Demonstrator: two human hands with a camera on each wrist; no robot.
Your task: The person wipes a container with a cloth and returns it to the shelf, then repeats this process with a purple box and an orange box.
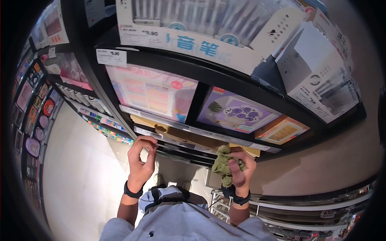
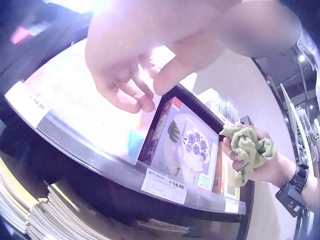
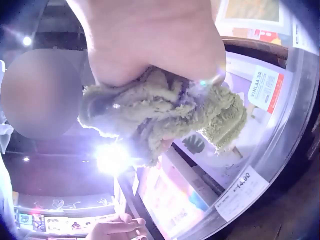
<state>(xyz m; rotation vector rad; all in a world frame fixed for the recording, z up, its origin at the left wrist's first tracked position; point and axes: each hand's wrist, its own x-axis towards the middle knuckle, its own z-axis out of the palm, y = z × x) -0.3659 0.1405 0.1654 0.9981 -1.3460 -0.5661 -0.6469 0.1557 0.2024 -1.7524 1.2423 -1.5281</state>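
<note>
My right hand (image 1: 243, 172) grips a crumpled green cloth (image 1: 222, 165), its fingers and thumb wrapped around the fuzzy folds. Loose ends of the cloth (image 3: 222, 122) stick out past the fist in the right wrist view. Holding nothing, my left hand (image 1: 140, 165) hovers before the shelf with loosely bent fingers. In the left wrist view that hand (image 2: 150, 55) overlaps a pale pink boxed set (image 1: 150, 94). A purple box with a flower picture (image 1: 237, 110) stands on the same shelf, between the pink box and the cloth.
Above runs a shelf with a pen display (image 1: 193, 24) and a white carton (image 1: 317, 76) at its corner. Price tags line the shelf edge (image 2: 165, 186). Stacked pads (image 2: 60, 215) lie below. More shelving (image 1: 36, 112) stands left across a pale floor (image 1: 76, 168).
</note>
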